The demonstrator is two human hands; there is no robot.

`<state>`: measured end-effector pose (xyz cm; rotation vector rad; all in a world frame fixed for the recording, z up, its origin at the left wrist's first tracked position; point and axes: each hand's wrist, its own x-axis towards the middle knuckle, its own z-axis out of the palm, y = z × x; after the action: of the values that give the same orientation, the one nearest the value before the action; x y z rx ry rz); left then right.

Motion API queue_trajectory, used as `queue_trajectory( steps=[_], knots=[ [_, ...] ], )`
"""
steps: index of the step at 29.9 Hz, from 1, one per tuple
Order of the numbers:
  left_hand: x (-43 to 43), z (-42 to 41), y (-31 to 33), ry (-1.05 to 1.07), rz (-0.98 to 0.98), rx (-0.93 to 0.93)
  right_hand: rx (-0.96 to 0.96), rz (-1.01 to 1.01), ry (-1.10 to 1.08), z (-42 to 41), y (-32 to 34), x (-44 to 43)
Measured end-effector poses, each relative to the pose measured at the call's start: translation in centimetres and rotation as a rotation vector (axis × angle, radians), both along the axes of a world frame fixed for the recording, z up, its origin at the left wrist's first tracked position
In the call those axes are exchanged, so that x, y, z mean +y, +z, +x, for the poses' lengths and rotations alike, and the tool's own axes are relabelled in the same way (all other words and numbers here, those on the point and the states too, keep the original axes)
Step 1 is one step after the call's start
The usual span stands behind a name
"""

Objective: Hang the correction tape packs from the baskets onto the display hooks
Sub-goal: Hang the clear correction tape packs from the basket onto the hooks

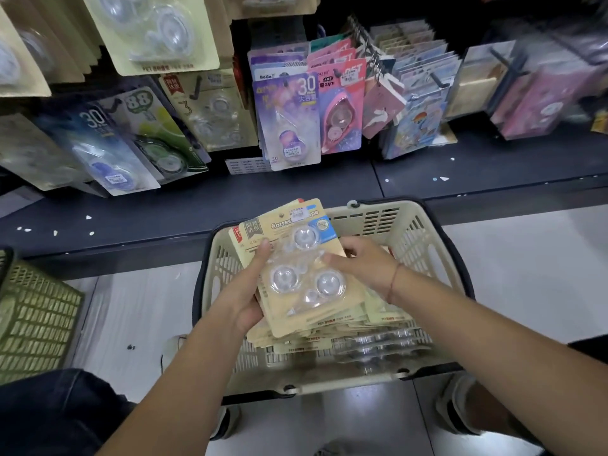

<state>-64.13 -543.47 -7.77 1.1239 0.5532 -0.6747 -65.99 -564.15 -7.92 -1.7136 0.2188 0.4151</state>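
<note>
Left hand (245, 292), right hand (365, 261): fingers grip tape packs (306, 284) above basket (413, 238) on floor (131, 307).

Both bare forearms are reaching forward and down from the bottom of the view, angling in toward each other. The left hand (245, 291) is cupping a stack of packs (312, 312) from beneath and along its left edge, thumb lying up across the front. The right hand (365, 263) is gripping the stack's right edge, fingers curled, one fingertip touching the front. A thin cord (393, 281) is circling the right wrist.
</note>
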Motion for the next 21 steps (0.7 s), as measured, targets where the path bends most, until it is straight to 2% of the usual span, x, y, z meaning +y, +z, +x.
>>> queue_trajectory(
  steps=[4, 5, 8, 10, 18, 21],
  knots=[
    [0.9, 0.3, -0.5, 0.035, 0.054, 0.011, 0.093, 0.104, -0.062, 0.1, -1.5, -3.2],
    [1.0, 0.3, -0.7, 0.042, 0.063, 0.031, 0.129, 0.018, 0.014, -0.3, -2.3, -4.6],
    [1.7, 0.4, -1.3, 0.072, 0.076, 0.071, 0.283, -0.425, 0.446, -3.1, -5.8, -7.1],
    [2.3, 0.4, -1.6, 0.091, 0.089, 0.061, 0.324, -0.547, 0.564, -4.8, -7.9, -7.2],
    [2.3, 0.0, -1.8, 0.041, 0.067, 0.082, 0.164, -0.825, 0.636, -4.5, -7.9, -6.6],
    [2.6, 0.2, -1.8, 0.059, 0.047, 0.068, 0.041, -0.751, 0.518, -1.9, -4.5, -7.6]
  ],
)
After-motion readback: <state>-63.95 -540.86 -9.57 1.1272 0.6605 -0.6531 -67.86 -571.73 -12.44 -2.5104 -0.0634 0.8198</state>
